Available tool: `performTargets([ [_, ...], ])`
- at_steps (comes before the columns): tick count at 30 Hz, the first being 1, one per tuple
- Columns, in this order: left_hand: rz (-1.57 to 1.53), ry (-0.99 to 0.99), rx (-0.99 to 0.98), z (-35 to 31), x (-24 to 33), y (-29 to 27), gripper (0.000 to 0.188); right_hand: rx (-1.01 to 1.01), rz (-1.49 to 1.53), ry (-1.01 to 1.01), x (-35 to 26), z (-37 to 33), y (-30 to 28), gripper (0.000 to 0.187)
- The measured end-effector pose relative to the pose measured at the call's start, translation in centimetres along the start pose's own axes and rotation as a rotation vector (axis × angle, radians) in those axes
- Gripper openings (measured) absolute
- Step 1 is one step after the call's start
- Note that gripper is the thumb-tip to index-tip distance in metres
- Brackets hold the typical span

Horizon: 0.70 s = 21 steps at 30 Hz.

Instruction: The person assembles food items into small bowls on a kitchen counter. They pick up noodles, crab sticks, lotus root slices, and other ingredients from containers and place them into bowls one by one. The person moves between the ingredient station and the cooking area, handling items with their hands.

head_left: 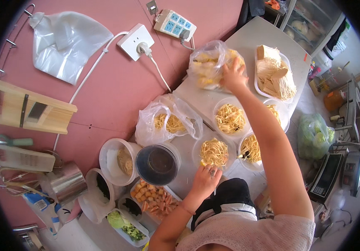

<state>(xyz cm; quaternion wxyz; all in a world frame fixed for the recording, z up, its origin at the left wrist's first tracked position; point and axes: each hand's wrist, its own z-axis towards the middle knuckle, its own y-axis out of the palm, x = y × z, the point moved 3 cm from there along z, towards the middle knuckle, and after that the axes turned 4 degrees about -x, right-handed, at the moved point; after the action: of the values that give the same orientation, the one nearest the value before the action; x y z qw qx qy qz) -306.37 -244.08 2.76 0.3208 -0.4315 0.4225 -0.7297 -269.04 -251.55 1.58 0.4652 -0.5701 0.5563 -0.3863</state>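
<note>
My right hand (233,76) reaches far forward with fingers spread against a clear plastic bag (207,69) of yellow pieces. Close to my body, my left hand (207,180) is closed at the near rim of a clear round bowl of noodles (214,151). Small yellow bits show at its fingertips; what exactly it grips is too small to make out. Beyond that bowl stands another noodle bowl (230,118). Two more, one of noodles (250,148) and one (273,113) at the right, are partly hidden by my right forearm.
A white tray of sliced tofu-like strips (274,73) lies at the far right. Left of the bowls are an open bag of noodles (169,123), a dark-filled tub (157,165) and a tray of cut sausage pieces (157,201). A power strip (175,25) hangs on the wall.
</note>
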Motion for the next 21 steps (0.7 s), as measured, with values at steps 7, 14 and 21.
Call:
performTargets([
  [7,0.045,-0.067,-0.068,0.4,-0.2,-2.1,0.01,0.099,-0.012,0.091,0.9,8.4,-1.9,0.083],
  [14,0.007,-0.013,-0.027,1.9,-0.5,-2.2,0.01,0.124,0.081,0.005,3.9,10.1,-3.0,0.079],
  [21,-0.273,-0.275,0.057,6.7,-2.6,-0.1,0.008,0.343,0.628,-0.544,8.3,-3.2,-6.9,0.046],
])
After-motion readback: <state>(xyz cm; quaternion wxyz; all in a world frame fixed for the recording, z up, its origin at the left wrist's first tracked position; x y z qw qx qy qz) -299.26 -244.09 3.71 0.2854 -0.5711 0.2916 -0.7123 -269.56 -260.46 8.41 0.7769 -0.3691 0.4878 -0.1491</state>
